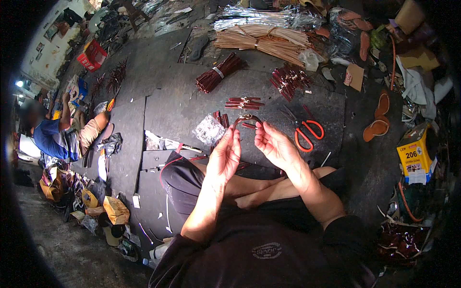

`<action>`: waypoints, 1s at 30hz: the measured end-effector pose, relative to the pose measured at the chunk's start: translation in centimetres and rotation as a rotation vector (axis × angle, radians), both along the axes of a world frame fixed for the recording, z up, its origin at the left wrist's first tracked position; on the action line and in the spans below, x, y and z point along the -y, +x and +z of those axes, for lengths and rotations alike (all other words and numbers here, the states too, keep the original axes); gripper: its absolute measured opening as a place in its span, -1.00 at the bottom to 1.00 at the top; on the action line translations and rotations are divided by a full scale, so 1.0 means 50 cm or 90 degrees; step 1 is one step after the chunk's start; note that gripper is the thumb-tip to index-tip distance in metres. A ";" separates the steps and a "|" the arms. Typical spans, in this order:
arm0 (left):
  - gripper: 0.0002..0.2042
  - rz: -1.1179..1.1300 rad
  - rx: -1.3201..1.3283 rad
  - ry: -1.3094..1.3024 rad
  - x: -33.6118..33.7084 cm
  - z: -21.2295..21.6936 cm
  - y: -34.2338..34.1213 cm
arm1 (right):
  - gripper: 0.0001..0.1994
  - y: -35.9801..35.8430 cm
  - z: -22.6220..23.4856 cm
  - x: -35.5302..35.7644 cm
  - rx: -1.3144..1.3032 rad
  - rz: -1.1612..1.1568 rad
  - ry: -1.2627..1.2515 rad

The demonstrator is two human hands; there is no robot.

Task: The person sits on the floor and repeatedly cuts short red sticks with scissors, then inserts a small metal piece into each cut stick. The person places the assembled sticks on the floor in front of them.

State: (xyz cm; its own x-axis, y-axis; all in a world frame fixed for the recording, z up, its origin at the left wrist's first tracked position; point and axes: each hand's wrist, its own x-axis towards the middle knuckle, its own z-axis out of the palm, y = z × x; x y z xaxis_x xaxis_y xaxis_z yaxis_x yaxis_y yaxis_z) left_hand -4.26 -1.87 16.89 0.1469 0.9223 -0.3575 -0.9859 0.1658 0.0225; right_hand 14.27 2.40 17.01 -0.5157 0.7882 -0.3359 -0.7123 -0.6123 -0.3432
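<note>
A narrow dark red strap (257,118) with a gold-coloured metal fitting at its middle arches between my two hands. My left hand (224,157) pinches one end, and my right hand (281,146) grips the other. Just beyond it lies a small row of similar straps (235,102) with gold fittings. A crumpled clear plastic bag (208,129) rests left of my left hand, beside a few short dark red strips (222,118). Scissors with orange-red handles (298,139) lie to the right of my right hand.
Farther off are a tied bundle of dark red strips (216,76), a heap of straps with fittings (288,81) and a stack of tan strips (269,39). Sandal-shaped pieces (377,127) and a yellow box (414,153) lie right. Another person (57,137) sits at left.
</note>
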 end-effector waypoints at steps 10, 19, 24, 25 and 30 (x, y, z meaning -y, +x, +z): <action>-0.72 -0.024 -0.730 0.129 0.008 0.106 -0.029 | -0.81 0.015 0.140 0.023 0.768 -0.155 0.922; -0.76 -0.046 -0.786 0.223 0.025 0.120 0.008 | -0.81 0.010 0.121 0.033 0.556 0.027 0.559; -0.82 -0.043 -0.867 0.194 0.031 0.117 0.026 | -0.83 0.017 0.127 0.032 0.679 -0.040 0.675; -0.82 -0.037 -0.873 0.195 0.033 0.114 0.029 | -0.83 0.016 0.129 0.031 0.727 -0.076 0.741; -0.81 -0.033 -0.907 0.183 0.041 0.109 0.043 | -0.84 0.032 0.131 0.030 0.756 0.008 0.744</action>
